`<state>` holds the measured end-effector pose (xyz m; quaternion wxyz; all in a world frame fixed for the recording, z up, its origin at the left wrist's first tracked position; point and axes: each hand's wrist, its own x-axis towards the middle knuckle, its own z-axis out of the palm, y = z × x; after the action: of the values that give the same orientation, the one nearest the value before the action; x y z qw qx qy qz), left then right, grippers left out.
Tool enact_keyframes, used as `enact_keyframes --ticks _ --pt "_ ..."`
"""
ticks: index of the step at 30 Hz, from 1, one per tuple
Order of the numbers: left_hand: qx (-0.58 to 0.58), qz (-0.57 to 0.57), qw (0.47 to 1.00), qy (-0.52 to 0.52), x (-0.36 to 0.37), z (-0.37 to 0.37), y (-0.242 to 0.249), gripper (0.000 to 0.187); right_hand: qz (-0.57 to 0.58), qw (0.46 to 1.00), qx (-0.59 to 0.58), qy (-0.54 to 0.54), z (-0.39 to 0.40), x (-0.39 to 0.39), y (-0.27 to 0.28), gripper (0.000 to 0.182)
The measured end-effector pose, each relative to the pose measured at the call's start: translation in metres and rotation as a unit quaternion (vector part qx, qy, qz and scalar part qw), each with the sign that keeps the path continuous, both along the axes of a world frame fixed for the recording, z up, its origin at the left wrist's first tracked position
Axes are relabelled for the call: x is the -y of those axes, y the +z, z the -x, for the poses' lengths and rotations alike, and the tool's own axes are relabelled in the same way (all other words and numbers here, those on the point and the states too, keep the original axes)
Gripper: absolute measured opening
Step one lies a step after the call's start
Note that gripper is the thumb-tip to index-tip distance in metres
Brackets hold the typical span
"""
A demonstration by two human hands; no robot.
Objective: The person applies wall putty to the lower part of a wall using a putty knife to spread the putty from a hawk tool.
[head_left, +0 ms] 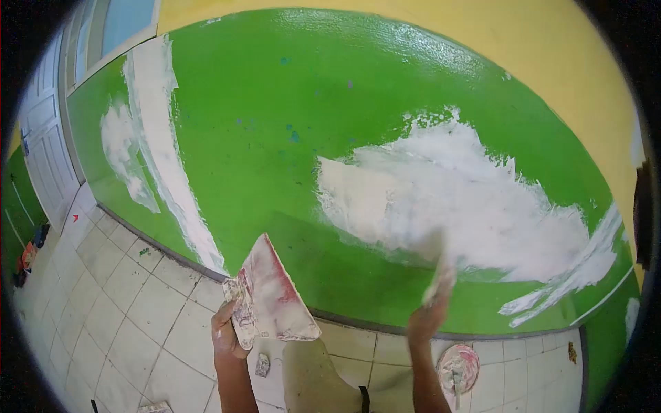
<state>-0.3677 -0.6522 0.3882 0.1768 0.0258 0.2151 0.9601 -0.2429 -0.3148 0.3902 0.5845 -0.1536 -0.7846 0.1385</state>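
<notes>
My left hand (231, 332) is closed around the crusted handle of a wide plastering blade (272, 292), smeared with white and reddish filler and tilted up in front of the wall. My right hand (428, 321), blurred by motion, grips a putty knife (442, 265) seen nearly edge-on. Its blurred blade overlaps the lower edge of a large white filler patch (447, 193) on the green wall (248, 179). Farther left, a long white filler strip (162, 117) runs down the wall beside a smaller smear (120, 141).
On the tiled floor (134, 303), a round filler-smeared container (468, 358) with a tool in it stands at the lower right. A small whitish block (262, 365) lies near my left hand. A white door (48, 138) is at the far left, with dark and red items (29, 255) near it.
</notes>
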Motion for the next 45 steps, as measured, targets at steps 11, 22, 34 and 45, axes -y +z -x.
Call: enact_keyframes --ticks 11,22,34,45 --pt "0.017 0.01 0.999 0.048 0.021 -0.008 -0.006 0.041 -0.07 0.996 0.01 -0.061 0.169 0.107 0.008 0.053" --pt "0.035 0.01 0.997 0.062 0.036 0.007 -0.023 0.044 -0.118 0.991 -0.066 0.007 0.127 0.099 0.062 0.049" --pt "0.05 -0.016 0.998 0.044 0.032 -0.004 -0.009 0.043 -0.23 0.951 0.175 0.11 0.154 0.114 -0.026 0.058" --pt "0.037 -0.037 0.998 0.026 0.018 -0.015 -0.015 0.044 -0.415 0.893 0.165 0.059 0.183 0.081 0.103 0.054"
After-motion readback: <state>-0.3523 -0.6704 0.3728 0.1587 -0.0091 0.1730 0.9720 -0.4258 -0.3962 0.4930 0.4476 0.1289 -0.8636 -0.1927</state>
